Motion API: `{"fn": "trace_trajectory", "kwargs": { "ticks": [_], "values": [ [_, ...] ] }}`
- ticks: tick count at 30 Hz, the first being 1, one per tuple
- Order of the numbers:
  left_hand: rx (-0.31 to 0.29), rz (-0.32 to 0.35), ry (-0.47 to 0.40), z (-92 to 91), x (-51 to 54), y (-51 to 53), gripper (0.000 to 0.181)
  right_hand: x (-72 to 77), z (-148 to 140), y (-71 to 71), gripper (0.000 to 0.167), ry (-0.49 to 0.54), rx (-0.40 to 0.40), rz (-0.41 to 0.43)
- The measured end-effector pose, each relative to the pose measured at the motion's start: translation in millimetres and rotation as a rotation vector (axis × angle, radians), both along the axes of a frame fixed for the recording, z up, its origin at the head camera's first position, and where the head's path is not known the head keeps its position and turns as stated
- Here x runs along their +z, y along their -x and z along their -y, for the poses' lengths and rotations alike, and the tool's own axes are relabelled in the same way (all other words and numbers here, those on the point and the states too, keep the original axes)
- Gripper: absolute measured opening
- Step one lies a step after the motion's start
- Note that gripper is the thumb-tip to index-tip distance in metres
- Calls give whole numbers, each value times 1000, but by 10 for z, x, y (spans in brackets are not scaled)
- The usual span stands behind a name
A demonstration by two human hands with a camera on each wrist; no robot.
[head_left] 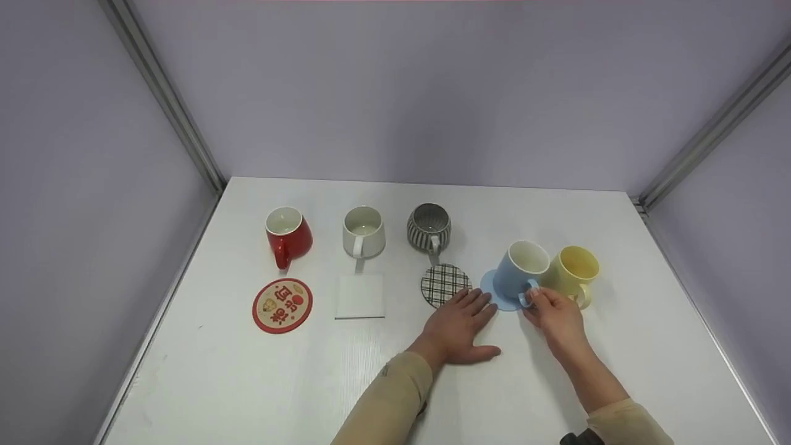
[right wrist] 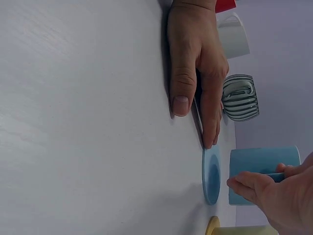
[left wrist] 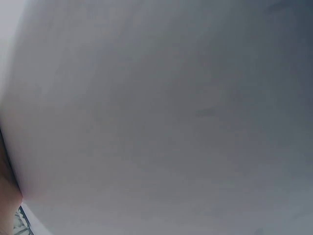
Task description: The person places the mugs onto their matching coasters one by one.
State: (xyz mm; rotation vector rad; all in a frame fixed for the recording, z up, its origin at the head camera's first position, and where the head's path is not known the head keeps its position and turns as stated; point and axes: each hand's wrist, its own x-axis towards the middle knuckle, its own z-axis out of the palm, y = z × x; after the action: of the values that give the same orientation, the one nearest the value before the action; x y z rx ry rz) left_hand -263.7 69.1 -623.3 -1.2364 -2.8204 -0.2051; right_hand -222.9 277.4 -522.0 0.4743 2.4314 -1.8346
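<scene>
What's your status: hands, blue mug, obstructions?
Right hand gripping blue mug. Left hand spread, partly over checked coaster. Blue mug raised above blue coaster. Yellow mug close beside.

The left hand [head_left: 458, 327] lies palm down, thumb spread, while the right hand [head_left: 559, 318] pinches.

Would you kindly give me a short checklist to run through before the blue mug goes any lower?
1. Right hand has a grip on the blue mug: ok, it holds the handle.
2. Blue mug upright: ok.
3. Blue mug resting on the blue coaster: not ok, the right wrist view shows a gap beneath it.
4. Left hand well away from the blue coaster: not ok, its fingers reach the edge.
5. Anything inside the blue mug: cannot tell.
</scene>
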Motion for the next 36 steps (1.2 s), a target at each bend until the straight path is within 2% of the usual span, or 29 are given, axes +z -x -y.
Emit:
{"fn": "trace_trajectory", "kwargs": {
  "ticks": [10, 18, 36],
  "values": [
    [-4, 34, -14, 8, -6, -5, 92, -35, 45, -47, 38, 8, -13, 8],
    [-1, 26, -27, 5, -15, -5, 93, -63, 38, -64, 38, -4, 2, 2],
    [20, 24, -4, 1, 35, -20, 95, -127, 43, -38, 35, -31, 5, -5]
  ]
}}
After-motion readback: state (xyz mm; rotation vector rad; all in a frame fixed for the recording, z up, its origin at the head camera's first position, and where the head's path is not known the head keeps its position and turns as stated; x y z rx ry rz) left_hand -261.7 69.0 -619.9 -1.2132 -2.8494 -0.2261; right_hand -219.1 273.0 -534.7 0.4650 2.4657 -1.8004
